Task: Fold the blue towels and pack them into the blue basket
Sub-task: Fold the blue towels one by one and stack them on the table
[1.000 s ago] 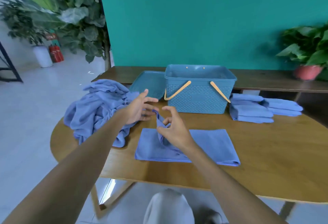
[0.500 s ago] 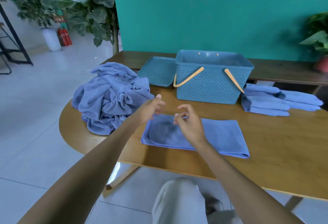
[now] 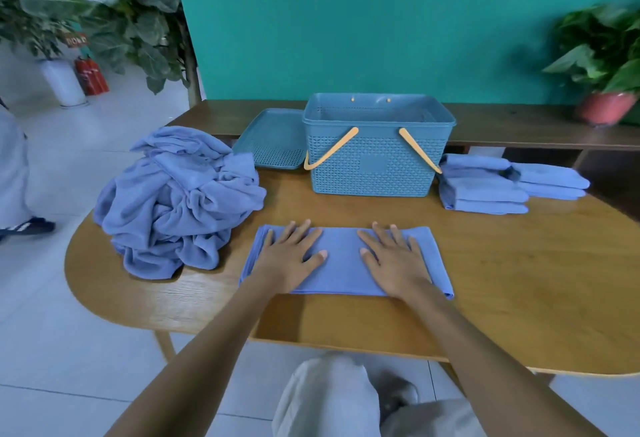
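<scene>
The left hand [image 3: 289, 256] and right hand [image 3: 393, 258] lie flat, fingers spread, pressing on the folded towel [image 3: 343, 263] at the front of the tabletop [image 3: 519, 280]. Unfolded towel pile [image 3: 173, 201]: left. Blue basket [image 3: 377, 149]: directly behind. Folded stacks [image 3: 485, 187]: right of the basket.

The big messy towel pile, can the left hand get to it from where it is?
Probably yes. The left hand lies flat on the folded towel, holding nothing, and the crumpled towel pile sits just to its left on the table, with nothing between them.
</scene>
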